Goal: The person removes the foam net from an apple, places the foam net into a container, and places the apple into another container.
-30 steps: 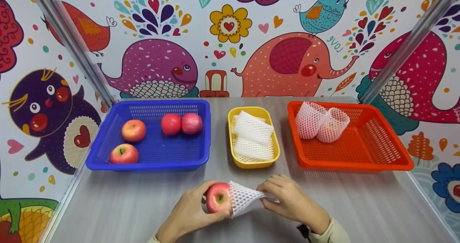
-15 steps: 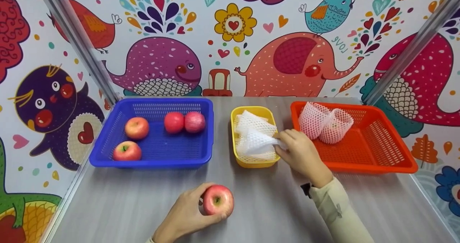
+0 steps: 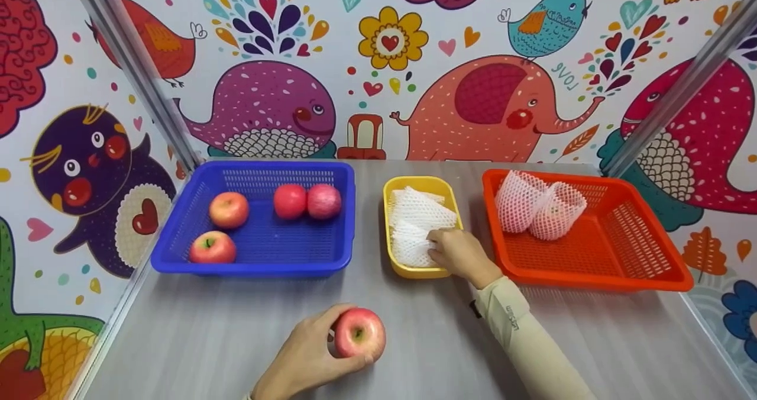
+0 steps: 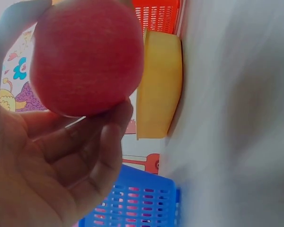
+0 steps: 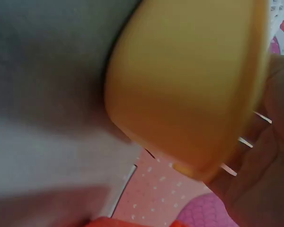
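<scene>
My left hand (image 3: 310, 350) holds a red apple (image 3: 359, 332) above the table, thumb on the near side and fingers behind. In the left wrist view the apple (image 4: 87, 56) fills the upper left, above the palm. My right hand (image 3: 463, 257) reaches over the right rim of the yellow basket (image 3: 420, 273) and pinches the right edge of a white foam net (image 3: 409, 246). Another white foam net (image 3: 423, 207) lies behind it in the basket. In the right wrist view the basket's wall (image 5: 180, 80) hides the right fingertips.
A blue basket (image 3: 254, 268) with several apples stands at the left. In the red basket (image 3: 597, 281) at the right, two pink foam nets (image 3: 520, 202) stand against the left wall. A patterned panel (image 3: 378, 110) rises behind the baskets.
The white foam net has come off the apple. My right hand has carried it up to the yellow basket and lowered it there. My left hand still holds the apple in nearly the same place.
</scene>
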Action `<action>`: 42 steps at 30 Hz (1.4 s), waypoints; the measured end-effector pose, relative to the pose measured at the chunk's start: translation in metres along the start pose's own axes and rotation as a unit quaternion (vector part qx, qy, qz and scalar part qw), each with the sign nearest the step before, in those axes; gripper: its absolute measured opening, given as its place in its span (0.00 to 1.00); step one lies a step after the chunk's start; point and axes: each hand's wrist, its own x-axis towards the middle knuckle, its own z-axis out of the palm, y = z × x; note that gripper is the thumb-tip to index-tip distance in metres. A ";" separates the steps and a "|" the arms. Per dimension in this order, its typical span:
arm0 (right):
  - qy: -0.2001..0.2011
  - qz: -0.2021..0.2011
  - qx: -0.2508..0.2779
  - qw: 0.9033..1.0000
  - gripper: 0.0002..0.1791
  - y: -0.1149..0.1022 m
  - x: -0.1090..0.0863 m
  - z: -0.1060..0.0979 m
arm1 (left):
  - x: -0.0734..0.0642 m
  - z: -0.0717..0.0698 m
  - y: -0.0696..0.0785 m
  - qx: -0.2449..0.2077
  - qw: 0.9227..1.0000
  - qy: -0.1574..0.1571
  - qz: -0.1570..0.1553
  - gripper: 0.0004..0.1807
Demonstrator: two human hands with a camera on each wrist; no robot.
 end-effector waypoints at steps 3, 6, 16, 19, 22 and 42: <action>-0.021 0.017 -0.009 1.000 0.05 0.000 0.007 0.003 | 0.001 0.000 0.000 -0.002 1.000 0.000 -0.001 0.35; -0.025 0.025 -0.024 0.999 0.05 -0.001 0.011 0.002 | 0.003 0.000 0.000 -0.006 1.000 -0.001 -0.002 0.35; -0.007 0.001 -0.042 0.999 0.15 -0.006 -0.009 -0.024 | 0.002 -0.002 -0.001 -0.009 1.000 -0.009 -0.017 0.35; 0.004 -0.001 -0.035 0.999 0.19 -0.008 -0.018 -0.037 | 0.001 -0.001 0.000 -0.009 1.000 -0.012 -0.021 0.35; 0.031 -0.013 -0.029 0.999 0.20 -0.012 -0.027 -0.048 | 0.002 -0.001 0.000 -0.008 1.000 -0.013 -0.022 0.34; 0.175 -0.095 -0.013 0.980 0.18 -0.044 -0.106 -0.081 | 0.002 0.001 0.000 -0.010 1.000 -0.017 -0.017 0.36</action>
